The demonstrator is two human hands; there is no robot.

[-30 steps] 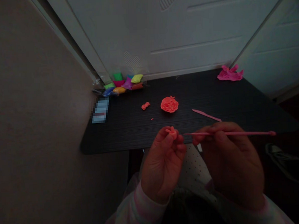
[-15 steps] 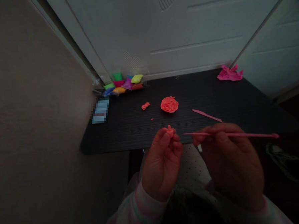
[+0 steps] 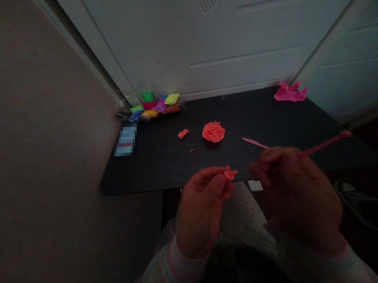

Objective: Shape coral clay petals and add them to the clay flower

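Between the thumb and fingers of my left hand (image 3: 203, 212) is a small coral piece of modelling clay (image 3: 230, 173) with little points sticking out on top. My right hand (image 3: 298, 195), slightly blurred, is closed around a thin pink modelling tool (image 3: 327, 144). Its knobbed end slants up to the right, and its other end is hidden by my fingers. The two hands are apart, just over the table's near edge. Beyond them lies a coral clay flower (image 3: 213, 132) with ruffled petals, with a small coral clay lump (image 3: 183, 134) to its left.
A second pink tool (image 3: 254, 142) lies partly behind my right hand. Bright clay packets (image 3: 155, 106) fill a clear bag at the back left, near a blurred pale item (image 3: 126, 139). Crumpled pink material (image 3: 290, 92) sits at the back right of the dark table (image 3: 140, 173).
My left hand has turned, bringing the coral clay piece to the right and slightly down. My right hand has tilted the tool, so its knobbed end is higher and its thin tip no longer shows.
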